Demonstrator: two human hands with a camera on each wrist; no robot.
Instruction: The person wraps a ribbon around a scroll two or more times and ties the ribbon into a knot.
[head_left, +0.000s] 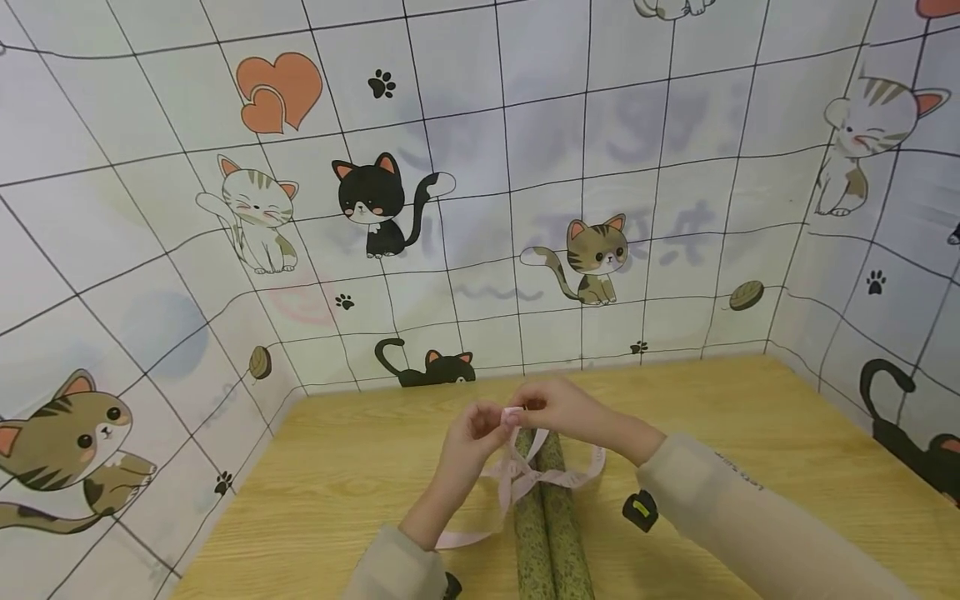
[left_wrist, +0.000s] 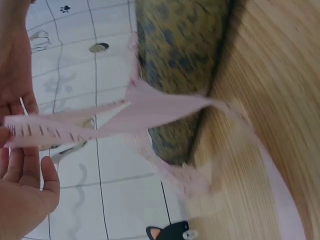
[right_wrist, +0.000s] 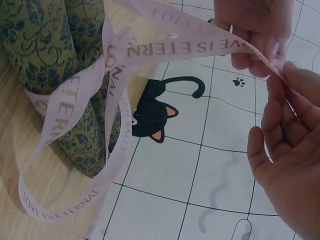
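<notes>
Two green rolls, a left one (head_left: pixel 531 542) and a right one (head_left: pixel 567 542), lie side by side on the table, covered in a dark leafy pattern. Around them a pale pink ribbon (right_wrist: pixel 70 100), printed with "LOVE IS ETERNAL", is tied, with a loop (right_wrist: pixel 60 212) spread to one side and a loose tail (left_wrist: pixel 280 185) trailing over the wood. Above the knot, my left hand (head_left: pixel 474 437) pinches a raised length of this ribbon between thumb and fingers. My right hand (head_left: pixel 558 408) meets it there, fingertips also pinching the ribbon.
The light wooden table (head_left: pixel 322 475) ends at a white gridded backdrop (head_left: pixel 480 308) printed with cartoon cats, standing behind and at both sides. A black device with a yellow-green mark (head_left: pixel 640 510) sits by the right sleeve (head_left: pixel 735 500).
</notes>
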